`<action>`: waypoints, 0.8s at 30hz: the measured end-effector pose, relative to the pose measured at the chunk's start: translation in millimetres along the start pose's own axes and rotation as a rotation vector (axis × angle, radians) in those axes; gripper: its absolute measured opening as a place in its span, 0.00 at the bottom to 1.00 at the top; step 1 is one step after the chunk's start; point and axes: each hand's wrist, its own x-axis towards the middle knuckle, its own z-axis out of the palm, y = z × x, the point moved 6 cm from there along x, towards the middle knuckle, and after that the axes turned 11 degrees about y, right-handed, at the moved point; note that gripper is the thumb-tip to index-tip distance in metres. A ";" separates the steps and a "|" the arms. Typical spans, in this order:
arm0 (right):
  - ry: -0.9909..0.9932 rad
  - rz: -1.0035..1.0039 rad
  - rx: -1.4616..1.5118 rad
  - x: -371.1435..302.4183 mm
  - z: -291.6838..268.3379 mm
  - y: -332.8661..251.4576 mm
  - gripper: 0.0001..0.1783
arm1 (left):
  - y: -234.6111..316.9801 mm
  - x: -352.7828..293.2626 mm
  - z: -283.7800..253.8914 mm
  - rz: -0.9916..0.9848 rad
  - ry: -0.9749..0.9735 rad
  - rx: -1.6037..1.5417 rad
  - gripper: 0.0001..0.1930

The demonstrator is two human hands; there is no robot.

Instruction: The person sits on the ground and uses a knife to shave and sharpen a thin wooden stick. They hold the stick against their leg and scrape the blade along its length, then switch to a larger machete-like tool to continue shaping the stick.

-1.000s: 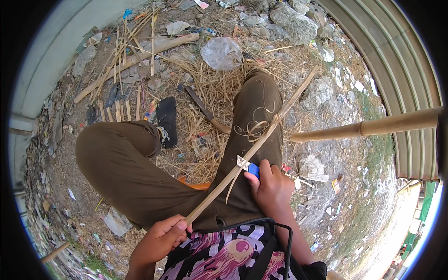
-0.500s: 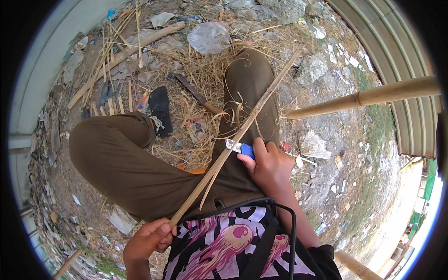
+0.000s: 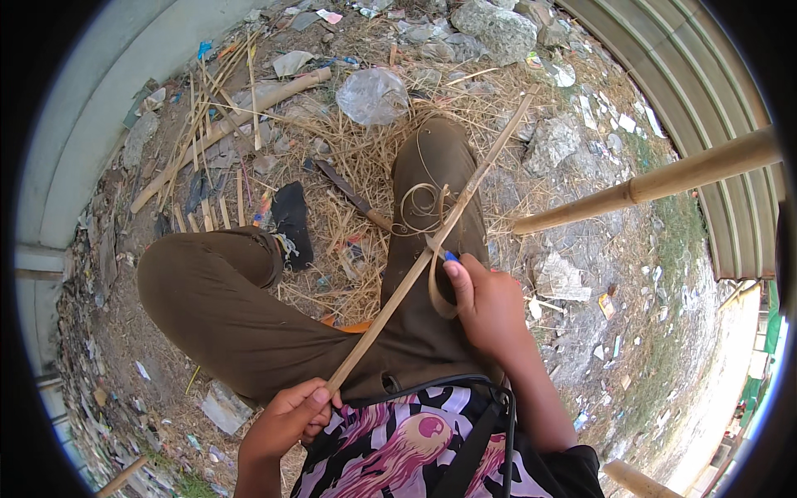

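Note:
A long, split bamboo strip slants across my lap, running up over my right thigh. My left hand grips its near end, fingers closed around it by my waist. Closed around a blue-handled knife, my right hand holds the blade against the strip's middle. Most of the handle is hidden in the fist. A thin bamboo shaving curls down beside the blade, and looser curls lie over my right thigh.
A machete lies on straw between my legs. Farther left are a thick bamboo pole and several thin strips. Another bamboo pole juts in from the right. Beyond are a plastic bag, a rock and corrugated sheeting.
The knife has turned, so its broad blade face shows less. A shaving now curls beside my right hand. Both hands and the strip's near end sit slightly farther right in view.

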 end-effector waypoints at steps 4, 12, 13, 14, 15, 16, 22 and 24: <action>-0.678 0.611 0.635 20.9 3.6 19.1 0.37 | 5.8 4.7 1.7 -0.040 0.001 -0.021 0.15; -0.213 -0.051 0.094 22.9 -12.4 -5.6 0.32 | 3.5 6.5 5.5 -0.059 0.025 -0.064 0.14; -0.236 -0.045 0.002 19.9 -14.9 -10.8 0.30 | 5.4 7.3 7.8 -0.041 0.031 -0.046 0.15; -0.259 -0.039 -0.089 18.0 -15.7 -12.2 0.28 | 9.7 9.1 10.2 -0.022 0.036 -0.027 0.15; -0.286 -0.012 -0.104 16.6 -15.0 -9.2 0.26 | 14.1 10.6 12.6 -0.002 0.040 -0.008 0.15; -0.260 -0.001 -0.058 16.6 -16.1 -8.2 0.26 | 18.0 12.9 14.3 0.038 0.040 0.026 0.15; -0.220 0.027 0.112 15.9 -20.0 -10.9 0.22 | 51.7 32.4 33.6 0.443 0.193 0.354 0.15; -0.215 0.011 0.052 12.3 -13.2 -10.7 0.21 | 68.1 38.5 42.3 0.586 0.311 0.425 0.14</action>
